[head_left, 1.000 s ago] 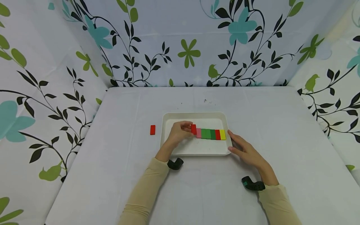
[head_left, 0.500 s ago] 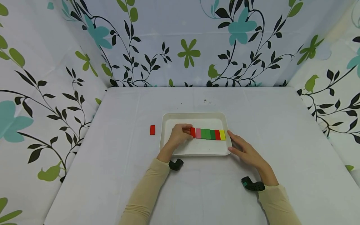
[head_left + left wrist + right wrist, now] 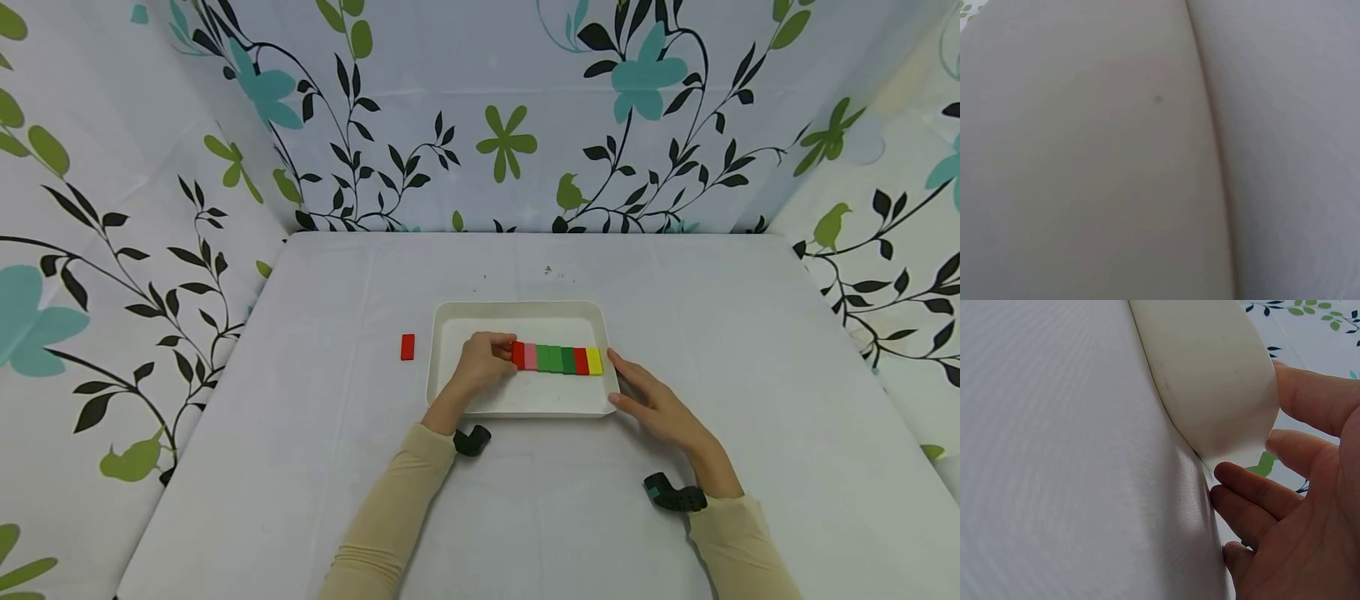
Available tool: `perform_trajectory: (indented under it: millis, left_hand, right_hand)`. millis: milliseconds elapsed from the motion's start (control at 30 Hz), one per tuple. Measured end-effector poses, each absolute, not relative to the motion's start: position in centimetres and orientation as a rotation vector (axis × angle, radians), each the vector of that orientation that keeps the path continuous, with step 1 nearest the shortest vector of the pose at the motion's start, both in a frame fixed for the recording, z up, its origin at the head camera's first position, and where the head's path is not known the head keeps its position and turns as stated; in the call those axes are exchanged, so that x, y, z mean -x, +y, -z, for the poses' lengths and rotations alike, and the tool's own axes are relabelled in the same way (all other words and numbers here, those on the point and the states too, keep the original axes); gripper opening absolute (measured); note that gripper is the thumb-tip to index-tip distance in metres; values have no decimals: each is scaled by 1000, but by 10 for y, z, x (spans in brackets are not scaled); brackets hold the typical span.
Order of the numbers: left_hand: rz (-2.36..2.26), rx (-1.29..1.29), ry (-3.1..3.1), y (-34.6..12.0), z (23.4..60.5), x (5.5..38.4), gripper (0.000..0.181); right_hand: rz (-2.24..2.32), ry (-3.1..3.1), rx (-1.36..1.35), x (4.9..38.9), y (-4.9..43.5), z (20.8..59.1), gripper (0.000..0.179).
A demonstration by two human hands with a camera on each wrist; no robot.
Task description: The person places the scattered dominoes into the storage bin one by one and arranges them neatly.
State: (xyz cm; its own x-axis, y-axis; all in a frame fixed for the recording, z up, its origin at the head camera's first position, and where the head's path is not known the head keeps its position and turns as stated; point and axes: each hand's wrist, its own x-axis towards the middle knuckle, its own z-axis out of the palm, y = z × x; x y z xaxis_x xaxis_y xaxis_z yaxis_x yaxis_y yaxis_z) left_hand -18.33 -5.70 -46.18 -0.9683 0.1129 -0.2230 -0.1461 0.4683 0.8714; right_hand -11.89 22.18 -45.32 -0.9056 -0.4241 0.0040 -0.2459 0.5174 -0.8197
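On the white tray (image 3: 540, 402) small rectangular tiles form a row: pink (image 3: 531, 357), green (image 3: 549, 358), dark green (image 3: 568, 360), red (image 3: 581, 361), and a yellow tile (image 3: 594, 361) at the right end. My left hand (image 3: 478, 368) reaches over the tray and pinches a red tile (image 3: 517, 356) at the row's left end, right beside the pink one. At the tray's right end rests my right hand (image 3: 654, 402), fingers loosely extended; the right wrist view shows fingertips at the tray wall (image 3: 1222, 381). Only the tray's outer side (image 3: 1110, 162) fills the left wrist view.
A loose red tile (image 3: 407, 347) lies on the white-covered table (image 3: 337, 417), left of the tray. Dark specks (image 3: 547, 270) mark the cloth behind the tray. Leaf-patterned curtains (image 3: 420, 108) surround the table at the back and sides.
My left hand first drew the red tile slightly left and down into line with the row, then moved it right against the pink tile. The right hand has stayed at the tray's end.
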Motion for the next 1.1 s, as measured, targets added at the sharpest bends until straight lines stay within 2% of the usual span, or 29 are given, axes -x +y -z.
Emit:
perform_trajectory:
  millis: [200, 800, 1100]
  left_hand:
    - [-1469, 3, 2504, -57, 464, 183, 50]
    - [-1491, -27, 2551, -58, 462, 184, 52]
    - [-1614, -84, 2501, -77, 434, 178, 48]
  right_hand:
    - [1319, 2553, 555, 114, 216, 441, 63]
    - [1324, 2555, 564, 114, 217, 442, 63]
    - [1326, 2551, 562, 113, 216, 441, 63]
